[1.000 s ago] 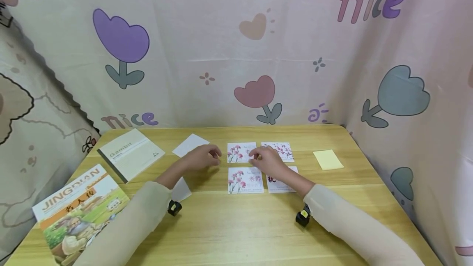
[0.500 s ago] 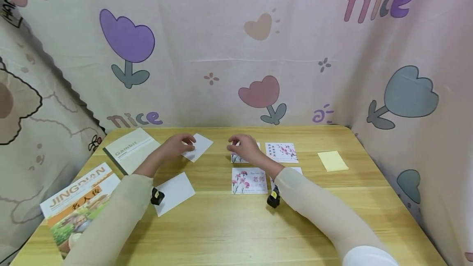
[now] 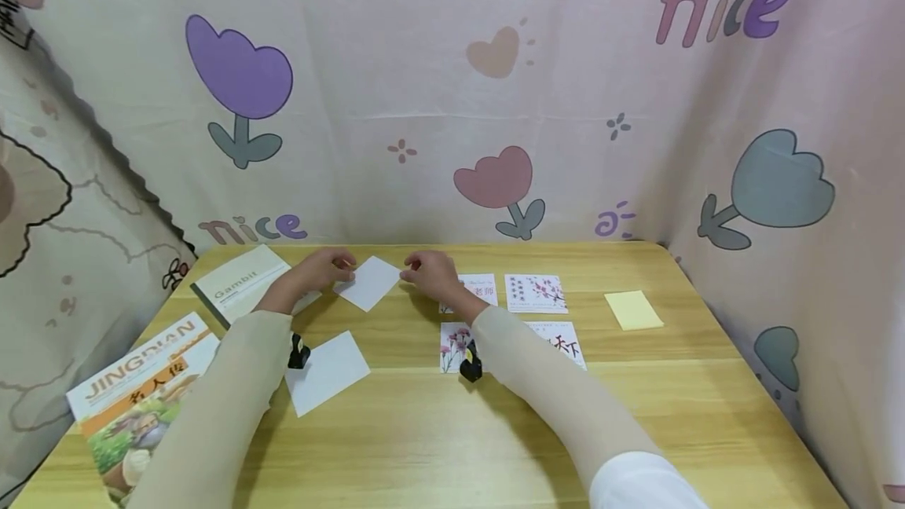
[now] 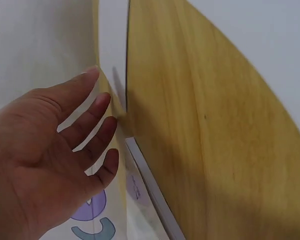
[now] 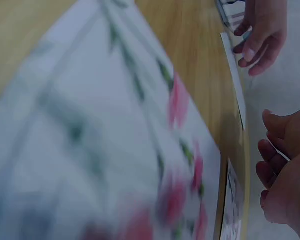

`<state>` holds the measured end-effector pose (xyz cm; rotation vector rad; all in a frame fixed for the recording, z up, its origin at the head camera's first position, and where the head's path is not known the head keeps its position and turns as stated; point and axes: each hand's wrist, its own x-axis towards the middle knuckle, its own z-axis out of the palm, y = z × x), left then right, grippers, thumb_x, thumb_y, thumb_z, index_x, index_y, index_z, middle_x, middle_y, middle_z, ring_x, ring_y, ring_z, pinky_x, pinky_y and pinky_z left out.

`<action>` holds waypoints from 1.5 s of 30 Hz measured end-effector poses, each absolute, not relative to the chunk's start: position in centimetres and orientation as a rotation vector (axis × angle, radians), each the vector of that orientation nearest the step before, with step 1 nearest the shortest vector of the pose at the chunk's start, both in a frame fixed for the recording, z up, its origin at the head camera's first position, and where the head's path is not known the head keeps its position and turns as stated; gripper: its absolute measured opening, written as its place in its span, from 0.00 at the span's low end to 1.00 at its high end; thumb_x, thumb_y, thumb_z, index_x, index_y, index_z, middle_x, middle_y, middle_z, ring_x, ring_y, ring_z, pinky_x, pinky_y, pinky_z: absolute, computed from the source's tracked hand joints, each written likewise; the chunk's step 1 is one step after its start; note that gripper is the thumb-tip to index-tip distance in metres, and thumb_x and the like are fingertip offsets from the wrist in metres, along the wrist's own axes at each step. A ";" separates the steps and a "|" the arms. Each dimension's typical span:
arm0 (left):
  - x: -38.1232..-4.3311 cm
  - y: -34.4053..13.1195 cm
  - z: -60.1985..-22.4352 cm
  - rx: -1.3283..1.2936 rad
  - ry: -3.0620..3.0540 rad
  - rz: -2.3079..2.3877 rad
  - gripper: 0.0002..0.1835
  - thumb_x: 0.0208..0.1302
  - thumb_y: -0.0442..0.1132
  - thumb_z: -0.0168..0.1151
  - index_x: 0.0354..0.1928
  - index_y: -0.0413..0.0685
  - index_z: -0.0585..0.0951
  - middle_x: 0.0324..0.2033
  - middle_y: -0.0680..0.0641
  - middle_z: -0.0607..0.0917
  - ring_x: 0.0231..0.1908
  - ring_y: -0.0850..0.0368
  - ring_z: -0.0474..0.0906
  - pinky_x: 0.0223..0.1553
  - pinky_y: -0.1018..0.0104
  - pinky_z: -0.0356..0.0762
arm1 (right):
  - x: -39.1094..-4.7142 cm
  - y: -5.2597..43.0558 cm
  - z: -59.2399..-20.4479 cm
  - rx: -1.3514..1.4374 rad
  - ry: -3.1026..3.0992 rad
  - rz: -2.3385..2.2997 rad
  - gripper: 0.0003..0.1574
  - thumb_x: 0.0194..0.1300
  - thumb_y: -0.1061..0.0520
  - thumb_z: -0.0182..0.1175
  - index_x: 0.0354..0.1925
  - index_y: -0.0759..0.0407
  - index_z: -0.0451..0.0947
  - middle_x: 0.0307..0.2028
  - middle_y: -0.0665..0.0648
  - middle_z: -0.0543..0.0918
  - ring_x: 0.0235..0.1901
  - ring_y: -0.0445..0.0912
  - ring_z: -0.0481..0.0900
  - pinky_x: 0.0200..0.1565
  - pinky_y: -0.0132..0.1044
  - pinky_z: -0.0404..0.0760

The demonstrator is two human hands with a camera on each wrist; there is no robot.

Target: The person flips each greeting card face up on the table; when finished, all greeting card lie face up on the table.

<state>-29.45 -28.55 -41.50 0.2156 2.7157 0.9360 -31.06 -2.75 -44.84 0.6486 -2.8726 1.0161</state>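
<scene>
A blank white card [image 3: 369,283] lies turned cornerwise on the table [image 3: 438,446], between my two hands. My left hand [image 3: 320,269] is at its left corner, thumb and fingers spread apart and relaxed in the left wrist view, gripping nothing. At the opposite corner, my right hand [image 3: 433,273] has its fingertips close to the card; its fingers are loosely bent with nothing between them in the right wrist view. A second blank white card [image 3: 328,375] lies nearer, below my left wrist. Under my right arm, a carnation-printed card [image 3: 454,346] is partly covered.
Several printed cards sit in two rows on the right, including a blossom card [image 3: 536,294] and one with red lettering [image 3: 563,341]. A yellow sticky-note pad [image 3: 634,310] is farther right. On the left are a Gambit book [image 3: 236,277] and an illustrated book [image 3: 134,415].
My right hand has moved left from the printed cards to the blank card's right corner. The left hand drew back left, then came slightly right to its left corner.
</scene>
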 end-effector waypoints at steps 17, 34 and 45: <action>-30.9 -28.9 -42.4 0.193 2.721 0.866 0.21 0.70 0.39 0.63 0.61 0.37 0.77 0.48 0.40 0.80 0.46 0.47 0.72 0.47 0.60 0.72 | -30.6 -5.4 -45.4 0.584 -2.967 0.839 0.27 0.65 0.42 0.68 0.57 0.54 0.82 0.50 0.54 0.83 0.53 0.49 0.76 0.58 0.44 0.72; -30.5 -28.2 -41.9 0.200 2.728 0.806 0.19 0.67 0.40 0.66 0.54 0.34 0.78 0.45 0.39 0.80 0.44 0.47 0.73 0.47 0.58 0.74 | -30.4 -5.9 -45.1 0.450 -3.025 0.824 0.29 0.63 0.40 0.69 0.54 0.56 0.83 0.50 0.53 0.83 0.49 0.48 0.76 0.58 0.43 0.72; -30.6 -27.7 -41.9 0.182 2.735 0.778 0.22 0.65 0.41 0.68 0.55 0.32 0.77 0.45 0.39 0.79 0.44 0.46 0.73 0.47 0.56 0.74 | -30.4 -6.1 -45.1 0.428 -3.018 0.823 0.30 0.63 0.41 0.69 0.55 0.57 0.81 0.50 0.54 0.82 0.50 0.49 0.76 0.57 0.43 0.73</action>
